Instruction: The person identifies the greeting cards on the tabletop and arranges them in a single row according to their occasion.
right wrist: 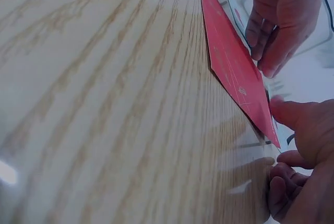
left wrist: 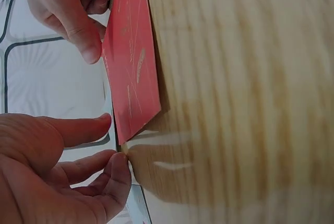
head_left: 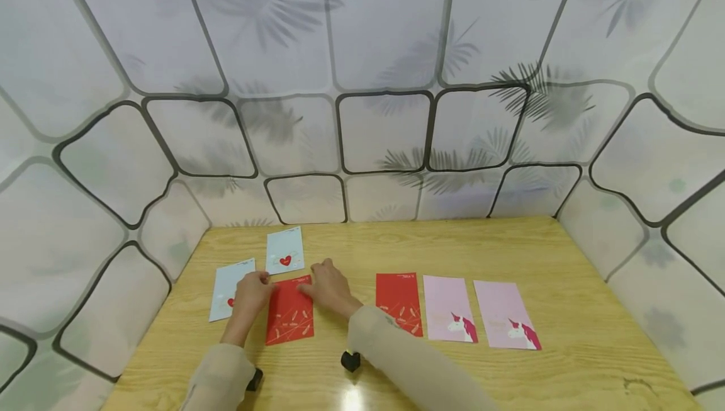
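A red envelope (head_left: pixel 289 315) lies on the wooden table (head_left: pixel 566 260) between my hands, its far edge slightly raised. My left hand (head_left: pixel 262 280) holds its far left corner, thumb (left wrist: pixel 99 125) at the edge and curled fingers just beside it. At the far right corner my right hand (head_left: pixel 310 285) pinches the edge, thumb (right wrist: pixel 284 110) on top and fingers curled below. The left wrist view shows the red envelope (left wrist: pixel 133 67) between both hands. In the right wrist view the red envelope (right wrist: pixel 235 72) looks tilted off the wood.
Two light blue heart cards (head_left: pixel 285 250) (head_left: pixel 226 286) lie left and behind the hands. To the right sit a second red envelope (head_left: pixel 399 303) and two pink unicorn envelopes (head_left: pixel 449 308) (head_left: pixel 506 315). Patterned walls (head_left: pixel 362 84) enclose the table.
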The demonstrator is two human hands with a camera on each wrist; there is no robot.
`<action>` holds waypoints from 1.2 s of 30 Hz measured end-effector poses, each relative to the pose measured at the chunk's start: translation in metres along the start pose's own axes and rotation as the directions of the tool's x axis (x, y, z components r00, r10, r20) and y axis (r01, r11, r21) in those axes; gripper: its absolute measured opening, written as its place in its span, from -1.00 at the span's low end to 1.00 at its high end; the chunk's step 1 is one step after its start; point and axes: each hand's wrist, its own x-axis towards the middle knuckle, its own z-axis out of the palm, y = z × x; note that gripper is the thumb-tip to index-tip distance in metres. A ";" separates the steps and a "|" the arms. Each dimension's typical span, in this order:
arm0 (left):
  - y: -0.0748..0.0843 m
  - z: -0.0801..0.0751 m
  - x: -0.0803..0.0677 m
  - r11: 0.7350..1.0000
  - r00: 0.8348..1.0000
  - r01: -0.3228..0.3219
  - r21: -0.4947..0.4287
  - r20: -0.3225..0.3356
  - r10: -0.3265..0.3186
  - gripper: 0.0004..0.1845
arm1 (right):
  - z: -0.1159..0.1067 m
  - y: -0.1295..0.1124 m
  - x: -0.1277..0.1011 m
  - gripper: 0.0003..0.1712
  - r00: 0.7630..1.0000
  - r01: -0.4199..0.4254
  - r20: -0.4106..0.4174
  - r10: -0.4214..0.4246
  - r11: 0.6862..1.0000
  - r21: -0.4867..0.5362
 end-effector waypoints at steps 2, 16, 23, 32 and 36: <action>0.001 0.000 0.000 1.000 1.000 -0.012 0.005 0.020 0.012 -0.69 | 0.000 -0.001 0.000 -0.25 1.000 0.000 0.013 0.000 1.000 -0.024; 0.007 0.003 0.002 0.998 0.999 -0.042 0.055 0.031 0.041 -0.66 | 0.001 -0.004 0.000 -0.33 1.000 0.009 0.028 -0.008 0.998 -0.056; 0.010 0.004 0.002 0.998 0.999 -0.033 0.057 0.034 0.031 -0.69 | -0.001 -0.005 -0.001 -0.41 1.000 0.018 0.020 -0.018 1.000 -0.015; 0.009 0.007 0.001 1.000 0.999 -0.003 0.026 0.032 0.002 -0.68 | 0.000 0.001 0.000 -0.65 0.999 0.047 -0.027 -0.044 0.989 0.143; 0.011 0.003 -0.003 1.000 1.000 -0.006 -0.004 -0.005 0.006 -0.71 | -0.003 0.007 0.000 -0.77 0.995 0.086 -0.083 -0.063 0.943 0.321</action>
